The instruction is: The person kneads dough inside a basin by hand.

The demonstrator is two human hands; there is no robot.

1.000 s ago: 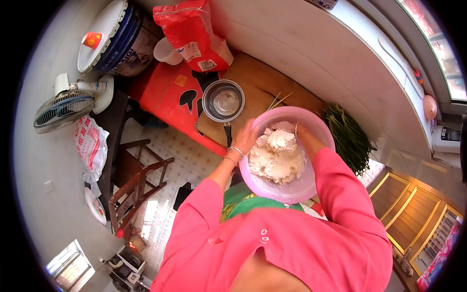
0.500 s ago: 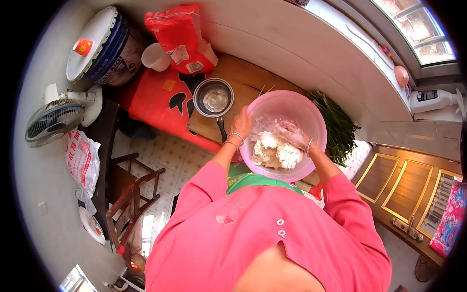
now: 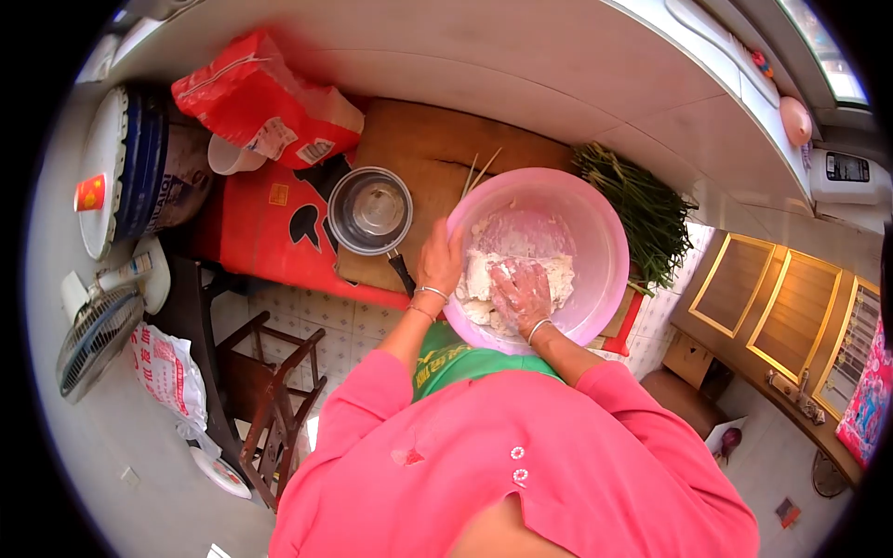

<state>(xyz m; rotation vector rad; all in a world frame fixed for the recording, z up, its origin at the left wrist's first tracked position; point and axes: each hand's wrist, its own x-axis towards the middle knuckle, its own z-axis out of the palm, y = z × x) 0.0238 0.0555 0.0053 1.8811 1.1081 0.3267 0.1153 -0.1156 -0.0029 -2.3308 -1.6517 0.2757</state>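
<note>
Touching dough (image 3: 560, 272): right hand (image 3: 521, 293); left hand (image 3: 440, 262) seemingly gripping bowl (image 3: 602, 279) edge.

Over at the upper left, there's a big blue-and-white bucket (image 3: 139, 177) with a small red cup (image 3: 90, 193) on its lid, and a fan (image 3: 98, 339) sits just below. A dark wooden chair (image 3: 244, 383) stands lower left, while across at the right it's gold-trimmed cabinet doors (image 3: 800, 298) beneath a white bottle (image 3: 842, 177)!

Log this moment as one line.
left hand: at pink bowl side | right hand: on floury dough inside | saucepan: on wooden board | greens: beside bowl, opposite saucepan
</note>
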